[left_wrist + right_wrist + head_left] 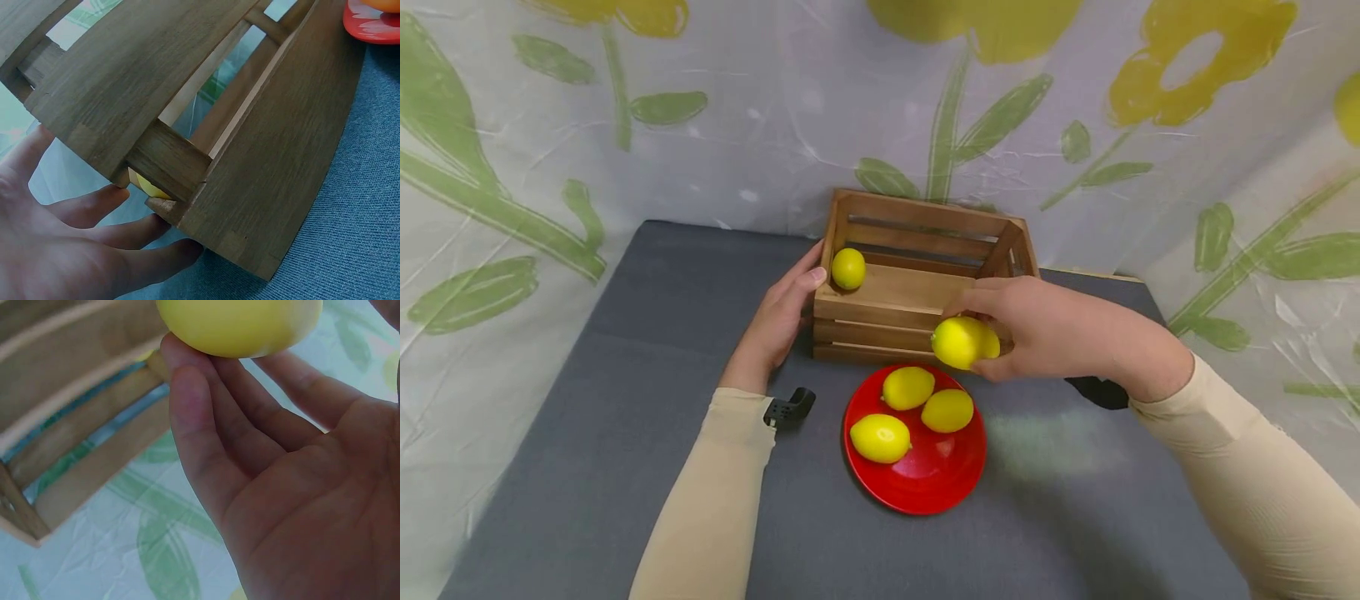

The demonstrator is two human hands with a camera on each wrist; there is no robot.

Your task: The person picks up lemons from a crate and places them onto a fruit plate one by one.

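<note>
My right hand [1037, 329] pinches a yellow lemon [957, 342] between thumb and fingers, just in front of the crate's front wall and above the plate's far edge. In the right wrist view the lemon [240, 325] sits at the fingertips, its top cut off. A slatted wooden crate [880, 335] stands at the back of the table. My left hand [778, 321] touches its left end with fairly straight fingers. Inside the crate's left end lies one lemon [848, 268]. Three lemons, including one at the near left [880, 438], lie on a red plate [925, 496].
A dark grey cloth [625, 467] covers the table. Behind it hangs pale sheeting [760, 108] printed with yellow flowers and green leaves, close to the crate's back. The plate stands directly before the crate. Black straps [790, 407] show at both wrists.
</note>
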